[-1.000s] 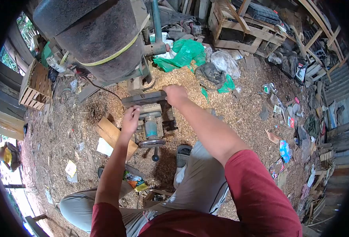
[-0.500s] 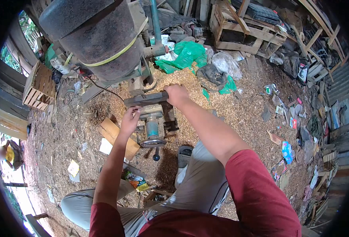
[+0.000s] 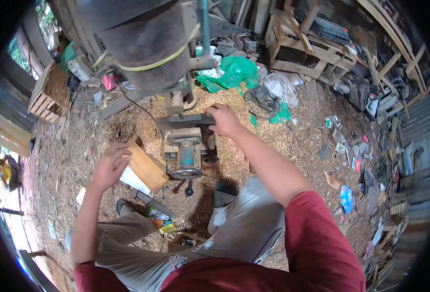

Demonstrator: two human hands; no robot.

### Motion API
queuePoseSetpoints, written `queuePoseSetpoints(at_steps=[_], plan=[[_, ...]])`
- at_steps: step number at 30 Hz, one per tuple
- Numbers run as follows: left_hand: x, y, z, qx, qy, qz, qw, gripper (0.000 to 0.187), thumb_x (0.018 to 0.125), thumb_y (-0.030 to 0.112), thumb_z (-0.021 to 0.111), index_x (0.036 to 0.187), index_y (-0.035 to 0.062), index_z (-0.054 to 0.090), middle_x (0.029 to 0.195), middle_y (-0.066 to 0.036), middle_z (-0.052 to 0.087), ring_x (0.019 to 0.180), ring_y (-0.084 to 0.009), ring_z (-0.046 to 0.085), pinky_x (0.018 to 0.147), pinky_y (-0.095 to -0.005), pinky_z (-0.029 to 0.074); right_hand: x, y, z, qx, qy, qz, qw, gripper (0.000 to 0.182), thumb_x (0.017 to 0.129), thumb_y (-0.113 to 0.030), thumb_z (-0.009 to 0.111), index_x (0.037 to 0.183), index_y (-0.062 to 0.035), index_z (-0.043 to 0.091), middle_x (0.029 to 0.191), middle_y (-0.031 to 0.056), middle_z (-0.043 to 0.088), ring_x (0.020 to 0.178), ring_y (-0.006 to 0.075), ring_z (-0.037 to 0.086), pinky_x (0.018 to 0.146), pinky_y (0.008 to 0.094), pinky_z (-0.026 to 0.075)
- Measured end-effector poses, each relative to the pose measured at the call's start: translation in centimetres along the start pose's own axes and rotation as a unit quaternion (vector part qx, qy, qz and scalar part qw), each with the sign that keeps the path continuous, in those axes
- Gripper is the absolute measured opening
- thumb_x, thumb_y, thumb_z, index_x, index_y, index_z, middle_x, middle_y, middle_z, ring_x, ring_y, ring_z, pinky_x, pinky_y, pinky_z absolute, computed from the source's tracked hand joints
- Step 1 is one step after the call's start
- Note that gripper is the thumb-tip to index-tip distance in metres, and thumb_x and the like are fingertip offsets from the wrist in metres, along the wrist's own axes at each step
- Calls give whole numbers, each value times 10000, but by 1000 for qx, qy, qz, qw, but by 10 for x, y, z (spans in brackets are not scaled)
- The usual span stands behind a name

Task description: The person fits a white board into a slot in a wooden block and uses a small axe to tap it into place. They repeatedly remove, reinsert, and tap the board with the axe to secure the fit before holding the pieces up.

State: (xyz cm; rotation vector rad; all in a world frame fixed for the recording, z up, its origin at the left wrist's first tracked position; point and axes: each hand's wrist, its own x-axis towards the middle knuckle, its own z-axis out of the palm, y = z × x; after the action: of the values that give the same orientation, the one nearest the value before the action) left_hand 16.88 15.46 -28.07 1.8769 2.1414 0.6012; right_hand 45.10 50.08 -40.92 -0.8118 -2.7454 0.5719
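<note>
My right hand (image 3: 224, 120) grips the right end of a dark, straight bar (image 3: 183, 121), its fingers over the far side. The bar lies crosswise at a vise (image 3: 187, 155) with a blue-green body, a round handwheel (image 3: 186, 173) and a lever ending in a dark knob. Off to the left, my left hand (image 3: 109, 165) holds nothing, its fingers loosely bent and thumb apart. Its fingertips are right at the upper left edge of a tan wooden board (image 3: 147, 168), which slants beside the vise.
A large dark machine housing (image 3: 147, 53) with a yellow strap stands just beyond the vise. Wood shavings (image 3: 273, 151) cover the ground. Green plastic (image 3: 232, 73) lies behind, a wooden crate (image 3: 50, 95) at left. A colourful packet (image 3: 160, 220) lies near my legs.
My left hand has left the near side of the bar and moved left and down to the board. My right hand stays at the bar's end. The view has shifted slightly.
</note>
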Motion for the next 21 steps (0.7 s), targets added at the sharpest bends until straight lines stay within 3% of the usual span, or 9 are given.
queuePoseSetpoints(at_steps=[5,7,10,12,14,15,17,20,21], plan=[[-50,24,-70,30,75,-28,996,205,947,85,759,1145,39,728,1319,-188,707,1246,-404,668,1085,-476,521,-26,-24,-13,7,43,-64,997,465,842,-162,845,1287,-110,720,1233,152,702,1220,385,652,1100,543,480],[-66,9,-71,33,115,-49,992,219,937,83,770,1148,43,726,1318,-181,710,1239,-405,672,1077,-474,524,-36,-40,-15,45,60,-120,990,396,859,-154,831,1237,-87,734,1136,152,722,1109,387,686,1010,507,541],[-79,-2,-57,36,202,-46,978,226,925,47,766,1146,47,720,1327,-166,714,1315,-387,647,1138,-480,494,-45,-63,-10,72,-1,-129,989,391,864,-147,833,1237,-81,737,1143,140,737,1114,394,690,995,493,550],[-77,15,-54,69,166,-53,982,174,935,82,763,1102,57,721,1325,-163,716,1315,-382,653,1145,-488,499,-47,-79,-4,54,-2,-189,980,415,887,-115,821,1288,-75,720,1166,148,744,1097,359,713,979,445,572],[-77,17,-60,84,177,-32,980,146,949,113,759,1082,62,728,1333,-158,717,1312,-371,658,1140,-497,507,-46,-108,-11,145,-67,-147,976,498,903,-76,810,1384,-71,681,1206,147,746,1084,289,731,977,387,579],[-78,13,-66,108,179,8,978,129,963,145,756,1063,66,735,1342,-153,717,1310,-361,663,1135,-506,515,-44,-118,-13,144,-81,-154,974,498,903,-76,810,1384,-71,681,1206,147,746,1084,289,731,977,387,579],[-83,-3,-82,130,173,6,976,139,981,173,745,1077,73,742,1373,-143,707,1320,-353,659,1139,-515,514,-37,-134,-13,199,-70,-185,960,538,911,-88,811,1429,-89,664,1142,131,751,1026,299,723,942,412,575],[-100,-32,-101,151,181,8,972,179,1017,220,722,1125,79,752,1471,-122,662,1347,-339,645,1134,-524,517,-26,-149,-9,204,-71,-184,959,571,919,-70,804,1466,-93,644,1175,129,754,1028,281,725,945,390,574],[-104,-37,-104,107,236,-4,966,177,1018,215,723,1123,77,753,1483,-126,653,1359,-335,635,1140,-518,512,-23,-153,-7,183,-71,-215,957,662,929,-67,796,1547,-82,561,1205,137,750,1057,291,729,969,388,573]])
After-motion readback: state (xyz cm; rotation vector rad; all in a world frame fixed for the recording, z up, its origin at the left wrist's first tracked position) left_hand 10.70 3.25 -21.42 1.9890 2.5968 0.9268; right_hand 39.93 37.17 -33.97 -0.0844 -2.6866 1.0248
